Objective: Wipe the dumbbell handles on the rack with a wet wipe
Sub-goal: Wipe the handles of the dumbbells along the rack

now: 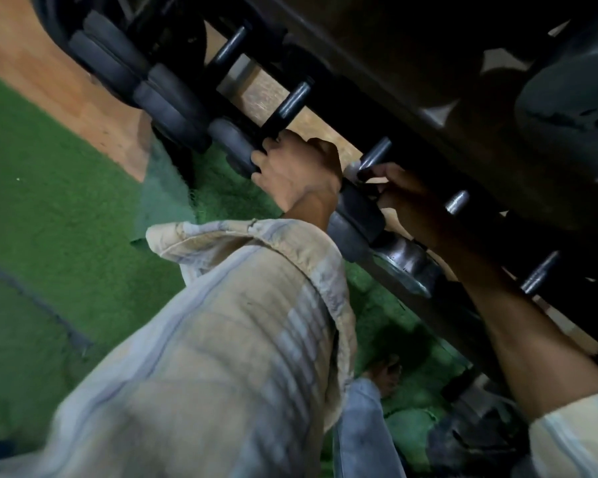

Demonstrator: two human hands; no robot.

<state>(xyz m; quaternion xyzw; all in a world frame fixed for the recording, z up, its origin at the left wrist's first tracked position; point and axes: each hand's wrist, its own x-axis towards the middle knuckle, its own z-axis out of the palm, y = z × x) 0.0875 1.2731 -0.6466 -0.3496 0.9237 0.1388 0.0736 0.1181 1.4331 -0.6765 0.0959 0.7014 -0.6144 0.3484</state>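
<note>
Hands (296, 170) (399, 198) on handles (373, 155) between rails

We look down on green artificial turf (66, 215) covering most of the floor, its edge meeting a bare reddish-brown floor (49, 74) at upper left; the light is dim, and deep shadow fills the upper right

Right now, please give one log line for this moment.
left hand: grips dumbbell head | right hand: presses wet wipe on dumbbell handle | rack
</note>
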